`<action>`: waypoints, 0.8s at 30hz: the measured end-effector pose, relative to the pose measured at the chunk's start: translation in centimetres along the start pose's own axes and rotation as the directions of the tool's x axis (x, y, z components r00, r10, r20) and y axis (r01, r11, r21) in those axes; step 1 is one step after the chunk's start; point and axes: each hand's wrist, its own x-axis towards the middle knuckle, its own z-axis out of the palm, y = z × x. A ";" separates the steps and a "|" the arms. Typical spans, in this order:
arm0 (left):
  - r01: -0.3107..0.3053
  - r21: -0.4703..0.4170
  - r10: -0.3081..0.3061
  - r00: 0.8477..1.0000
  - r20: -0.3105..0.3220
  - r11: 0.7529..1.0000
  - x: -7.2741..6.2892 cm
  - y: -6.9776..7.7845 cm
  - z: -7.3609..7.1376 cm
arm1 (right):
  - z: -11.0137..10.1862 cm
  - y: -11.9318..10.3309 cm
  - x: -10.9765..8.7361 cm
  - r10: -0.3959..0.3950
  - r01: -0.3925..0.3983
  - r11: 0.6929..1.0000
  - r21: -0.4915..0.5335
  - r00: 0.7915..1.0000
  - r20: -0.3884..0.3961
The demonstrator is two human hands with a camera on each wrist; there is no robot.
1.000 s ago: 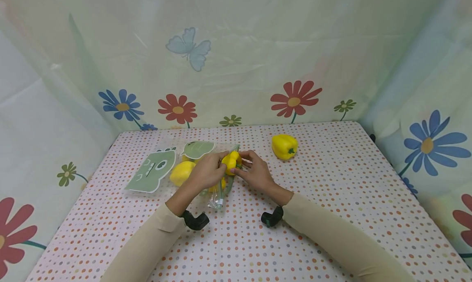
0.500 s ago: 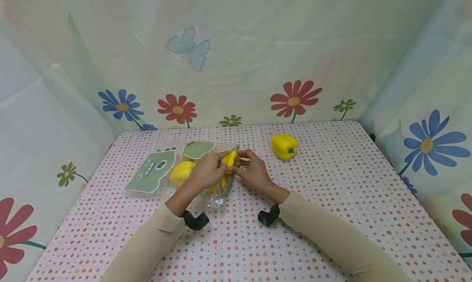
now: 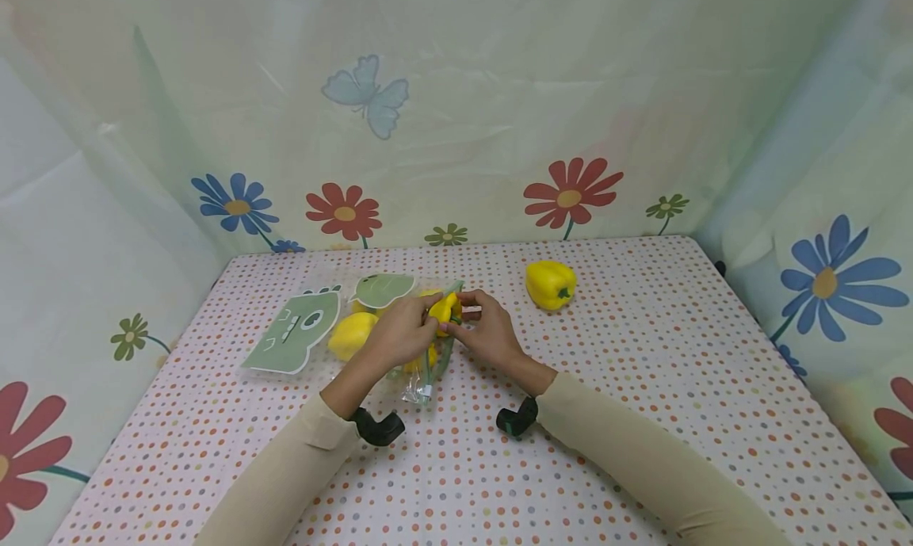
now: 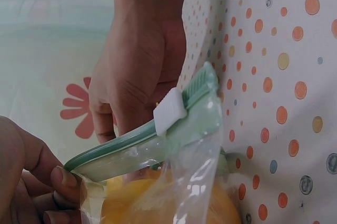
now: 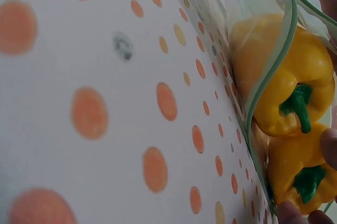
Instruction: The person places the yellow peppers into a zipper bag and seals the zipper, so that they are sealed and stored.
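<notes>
A clear zip bag (image 3: 415,387) with a green cartoon print lies at the left, its green zip edge (image 4: 116,150) gaping and a white slider (image 4: 169,112) near one end. My left hand (image 3: 403,330) pinches the bag's rim at the far end of the zip. In its mouth sits a yellow bell pepper (image 3: 444,315), gripped by my right hand (image 3: 492,336) with thumb and fingers. A second bell pepper (image 5: 284,76), green-stemmed, lies inside beside it. Another yellow thing (image 3: 353,335) shows through the plastic, partly covered by my left hand.
A loose yellow bell pepper (image 3: 551,284) rests on the dotted tablecloth (image 3: 642,356) at the back right. Behind the table hangs a flowered curtain (image 3: 456,134). Black wrist devices (image 3: 380,427) sit under both forearms.
My right hand and forearm have shifted slightly left, and the gripped bell pepper has turned a little at the bag's mouth. The left hand and the loose pepper stay put.
</notes>
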 end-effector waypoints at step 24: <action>-0.016 -0.003 0.016 1.000 -0.007 1.000 -0.2 -0.1 0.0 | 1.0 0.3 0.0 0.041 -0.041 0.999 0.009 0.999 -0.006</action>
